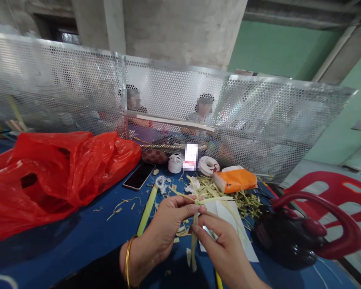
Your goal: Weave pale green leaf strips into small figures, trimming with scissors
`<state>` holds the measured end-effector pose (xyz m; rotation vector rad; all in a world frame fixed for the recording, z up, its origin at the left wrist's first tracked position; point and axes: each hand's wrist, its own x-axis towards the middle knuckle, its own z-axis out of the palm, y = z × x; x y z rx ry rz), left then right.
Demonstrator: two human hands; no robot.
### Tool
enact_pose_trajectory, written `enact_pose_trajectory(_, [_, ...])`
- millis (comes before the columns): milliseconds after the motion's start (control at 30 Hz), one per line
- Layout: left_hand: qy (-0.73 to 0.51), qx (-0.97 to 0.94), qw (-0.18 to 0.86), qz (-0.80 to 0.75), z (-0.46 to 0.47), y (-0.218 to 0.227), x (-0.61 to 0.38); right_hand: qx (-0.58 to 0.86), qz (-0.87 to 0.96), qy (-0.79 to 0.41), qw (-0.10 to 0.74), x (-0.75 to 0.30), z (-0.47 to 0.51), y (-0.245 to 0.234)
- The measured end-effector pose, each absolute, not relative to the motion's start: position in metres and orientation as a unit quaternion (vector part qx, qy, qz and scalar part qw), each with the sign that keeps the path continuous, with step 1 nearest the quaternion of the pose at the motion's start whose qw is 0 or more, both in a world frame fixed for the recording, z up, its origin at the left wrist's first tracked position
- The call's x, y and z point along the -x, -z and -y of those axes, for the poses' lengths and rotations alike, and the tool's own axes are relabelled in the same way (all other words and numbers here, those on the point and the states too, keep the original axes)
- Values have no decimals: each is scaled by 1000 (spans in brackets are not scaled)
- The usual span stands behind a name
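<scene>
Between both hands, over the blue table, is a small piece of crossed pale-green plant strips (pixel 197 200), with ends sticking out up, left, right and down. My left hand (pixel 171 218), with gold bangles at the wrist, pinches the crossing between thumb and fingers. Just below it, my right hand (pixel 221 241) closes thumb and fingers on the strip that hangs down (pixel 194 245). A white paper sheet (pixel 243 237) lies under the right hand. Left of my left hand, a wider green strip (pixel 148 208) rests on the table.
A red plastic bag (pixel 78 172) covers the left side, beside a phone (pixel 139 176). At the back are white string (pixel 175 163), a tape roll (pixel 209 165), an orange packet (pixel 236 180) and strip scraps (pixel 249 204). A dark kettle (pixel 289 237) stands right. Two people sit behind a perforated metal screen (pixel 168 88).
</scene>
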<state>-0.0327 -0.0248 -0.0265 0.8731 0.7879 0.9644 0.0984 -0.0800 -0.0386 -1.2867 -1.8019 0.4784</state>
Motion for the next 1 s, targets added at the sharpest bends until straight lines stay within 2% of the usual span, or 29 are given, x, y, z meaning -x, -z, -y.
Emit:
enact_pose_trajectory(100, [-425,-401,732,-351,24,22,34,506,759,-63,405,-107,83,32])
enact_pose_trajectory(200, [-411,-423,732,-341,24,16,37,503,745,158,410,-120,82,24])
enact_pose_trajectory(267, [-405,-445,723,-339,25,14,37,511,741,213,380,-126,79,20])
enact_pose_trajectory(433, [-398,-514,676,-349,25,18,34,500,794,87,335,-128,75,21])
enact_pose_trajectory(700, [-399,-559,633,-357,24,20,33,489,802,115,323,-122,82,16])
enact_pose_trajectory(867, [-384,-520,675,-356,20,18,35,489,806,97,319,-123,83,15])
enact_pose_trajectory(1000, [-349,-475,734,-337,19,15,39,522,770,20,366,-129,79,18])
